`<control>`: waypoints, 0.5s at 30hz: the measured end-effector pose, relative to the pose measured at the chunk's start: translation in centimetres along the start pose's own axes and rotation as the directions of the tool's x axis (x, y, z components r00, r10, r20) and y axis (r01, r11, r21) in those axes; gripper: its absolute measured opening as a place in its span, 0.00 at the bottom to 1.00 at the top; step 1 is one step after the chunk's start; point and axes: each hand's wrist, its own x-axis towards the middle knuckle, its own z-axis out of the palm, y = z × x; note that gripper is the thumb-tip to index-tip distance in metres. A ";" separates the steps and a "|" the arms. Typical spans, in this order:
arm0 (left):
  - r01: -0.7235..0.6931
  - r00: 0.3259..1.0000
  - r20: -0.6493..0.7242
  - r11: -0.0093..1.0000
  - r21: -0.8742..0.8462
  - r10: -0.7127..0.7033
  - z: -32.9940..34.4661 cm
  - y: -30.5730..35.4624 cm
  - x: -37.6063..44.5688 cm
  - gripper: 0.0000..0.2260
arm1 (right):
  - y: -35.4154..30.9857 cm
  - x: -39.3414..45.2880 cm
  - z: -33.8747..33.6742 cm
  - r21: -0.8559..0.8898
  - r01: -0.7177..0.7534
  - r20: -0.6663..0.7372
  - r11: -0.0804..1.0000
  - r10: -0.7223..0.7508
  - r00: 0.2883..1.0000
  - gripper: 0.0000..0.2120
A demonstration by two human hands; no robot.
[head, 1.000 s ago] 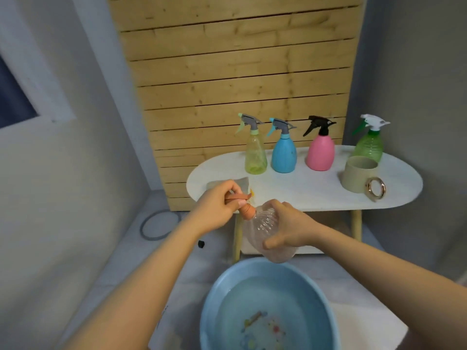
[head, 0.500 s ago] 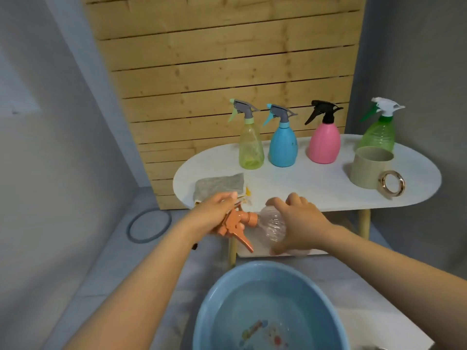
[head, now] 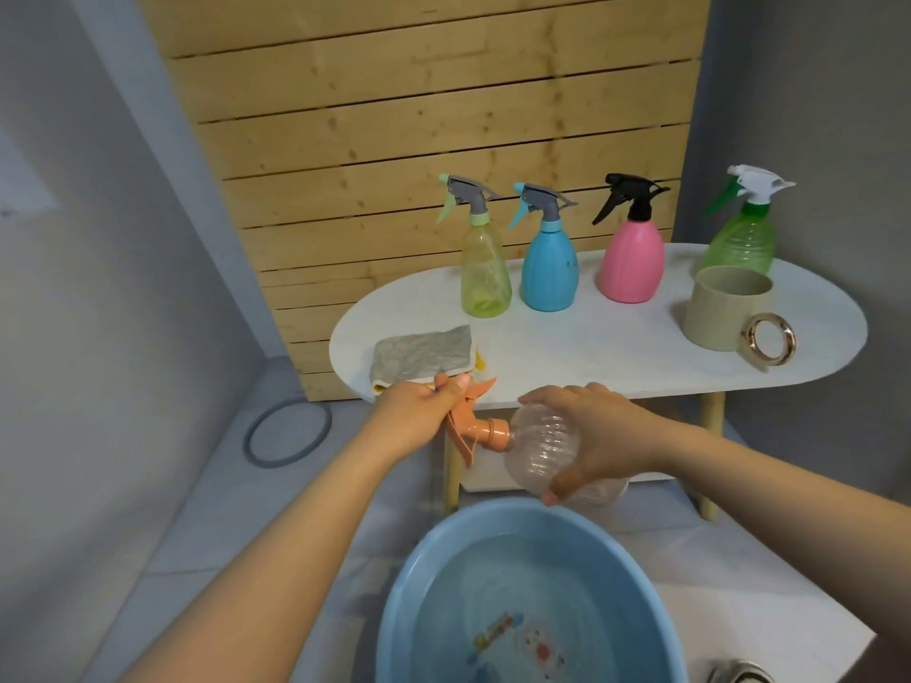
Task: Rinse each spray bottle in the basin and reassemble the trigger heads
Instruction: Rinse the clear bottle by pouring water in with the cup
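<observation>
Head view: your right hand grasps the clear bottle sideways above the basin; your left hand clenches its orange trigger head. Thin, light, likely wet plastic: hold the ribs, twist at the collar.

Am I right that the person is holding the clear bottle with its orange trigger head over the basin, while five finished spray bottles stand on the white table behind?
Not quite: the head view shows four bottles on the white table, not five: yellow, blue, pink and green. The rest holds: the left hand grips the orange trigger head and the right hand the clear bottle, above the basin.
</observation>
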 end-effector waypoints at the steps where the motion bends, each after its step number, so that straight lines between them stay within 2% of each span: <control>1: 0.056 0.998 -0.004 0.996 -0.073 -0.057 0.3 0.2 -0.1 0.21 | -0.1 0.0 0.1 -0.040 -0.002 -0.035 0.999 0.001 0.999 0.50; 3: 0.086 0.996 0.032 0.961 -0.264 -0.081 1.0 0.3 -0.1 0.23 | -0.1 0.0 0.2 -0.084 -0.022 -0.059 0.996 0.017 0.998 0.51; 5: 0.024 0.997 0.079 0.918 -0.396 0.009 1.1 0.1 0.0 0.31 | 0.6 0.2 0.1 -0.033 -0.081 -0.037 0.996 0.080 0.996 0.50; 6: -0.036 0.990 0.111 0.919 -0.392 0.085 1.1 0.1 0.0 0.34 | 1.1 0.1 -0.1 0.019 -0.114 -0.017 0.993 0.115 0.993 0.49; 7: -0.100 0.976 0.148 0.934 -0.344 0.159 1.0 0.0 0.0 0.35 | 1.4 0.1 -0.3 0.069 -0.132 0.005 0.989 0.132 0.991 0.48; 9: -0.243 0.945 0.188 0.960 -0.140 0.266 1.1 0.1 -0.2 0.30 | 2.2 -0.1 -0.8 0.145 -0.133 0.053 0.981 0.126 0.991 0.46; 11: -0.363 0.930 0.095 0.928 0.085 0.355 1.5 -0.1 0.0 0.20 | 2.4 -0.4 -1.1 0.195 -0.118 0.098 0.974 0.100 0.990 0.43; 12: -0.389 0.921 0.032 0.909 0.149 0.389 1.7 -0.3 0.2 0.14 | 2.5 -0.5 -1.1 0.204 -0.115 0.112 0.972 0.093 0.989 0.43; 14: -0.361 0.927 -0.051 0.919 0.156 0.373 1.9 -0.5 0.7 0.03 | 2.5 -0.7 -1.0 0.145 -0.096 0.091 0.985 0.084 0.992 0.45; 15: -0.332 0.937 -0.065 0.935 0.125 0.342 1.9 -0.6 1.1 0.08 | 2.5 -0.7 -1.0 0.079 -0.090 0.055 0.993 0.086 0.995 0.47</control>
